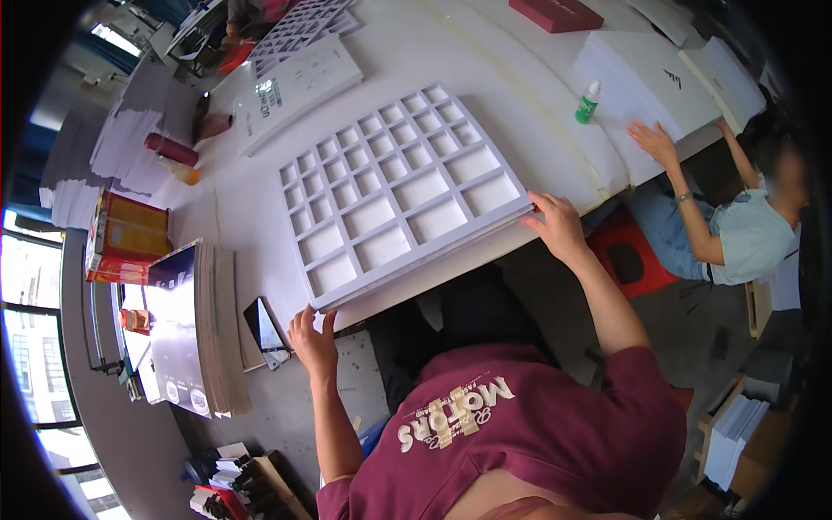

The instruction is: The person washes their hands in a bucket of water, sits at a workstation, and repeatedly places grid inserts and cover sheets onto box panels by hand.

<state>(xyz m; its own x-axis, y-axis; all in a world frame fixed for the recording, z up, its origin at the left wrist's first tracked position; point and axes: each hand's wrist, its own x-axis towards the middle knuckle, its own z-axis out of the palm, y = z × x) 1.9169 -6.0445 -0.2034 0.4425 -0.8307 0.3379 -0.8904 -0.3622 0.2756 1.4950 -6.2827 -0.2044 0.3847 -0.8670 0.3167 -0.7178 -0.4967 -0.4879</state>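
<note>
A pale lavender-grey compartment tray (401,211) with rows of small square cells and larger rectangular ones lies near the front edge of the white table. Layered edges show beneath its front side. At the tray's near left corner is my left hand (314,343), its thumb and fingers apart; the fingertips reach the corner, and firm contact is hard to make out. My right hand (559,227) has its thumb and index finger around the tray's right corner. A phone (265,326) lies just left of my left hand.
On the right, a co-worker's hand (654,144) rests by a white stack (646,82). A green-labelled bottle (588,104) stands beyond the tray. A printed white box (299,94), a red box (556,14), a stack of boards (208,325) and a dark red flask (171,149) surround the area.
</note>
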